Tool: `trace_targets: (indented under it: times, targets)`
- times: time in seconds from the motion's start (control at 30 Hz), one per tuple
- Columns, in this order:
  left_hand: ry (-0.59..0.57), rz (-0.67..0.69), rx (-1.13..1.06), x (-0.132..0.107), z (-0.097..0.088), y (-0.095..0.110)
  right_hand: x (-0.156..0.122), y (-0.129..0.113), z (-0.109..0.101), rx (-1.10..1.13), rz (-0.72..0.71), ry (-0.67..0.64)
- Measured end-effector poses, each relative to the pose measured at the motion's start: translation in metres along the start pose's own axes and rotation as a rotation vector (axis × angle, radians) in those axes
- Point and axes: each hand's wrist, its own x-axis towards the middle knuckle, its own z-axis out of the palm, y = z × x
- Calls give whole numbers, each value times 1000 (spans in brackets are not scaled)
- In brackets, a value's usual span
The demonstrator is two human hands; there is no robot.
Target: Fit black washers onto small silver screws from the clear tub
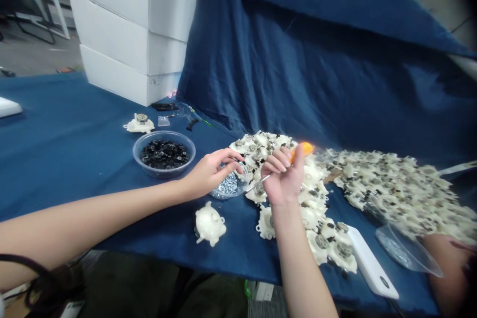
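Note:
My right hand [283,175] is closed round a screwdriver with an orange handle [304,149]; its metal shaft points left toward a small clear bowl of silver screws [230,185]. My left hand [210,172] reaches over that bowl, fingers curled and pinched above the screws; whether it holds a screw is too small to make out. A white plastic housing [209,223] lies on the blue cloth just in front of the bowl. Several white housings with metal gears [316,208] are heaped under and beyond my right hand.
A clear bowl of black parts [164,153] stands at the left, with a single white housing [139,123] behind it. White boxes [130,30] are stacked at the back. A white flat device [370,263] and a clear bag [406,251] lie at the right.

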Motion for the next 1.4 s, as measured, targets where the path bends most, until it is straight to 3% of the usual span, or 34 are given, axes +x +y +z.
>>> trace_targets:
  times: [0.17,0.3,0.53,1.4]
  targets:
    - [-27,-36,134,0,-2,2,5,3,-10,382,84,17]
    - [25,-15,171,-1,-1,0,8,3,-14,496,45,42]
    - [12,72,229,-1,1,-2,9,4,-12,449,-53,67]
    - [58,46,201,-3,5,1,7,0,-12,423,-107,14]
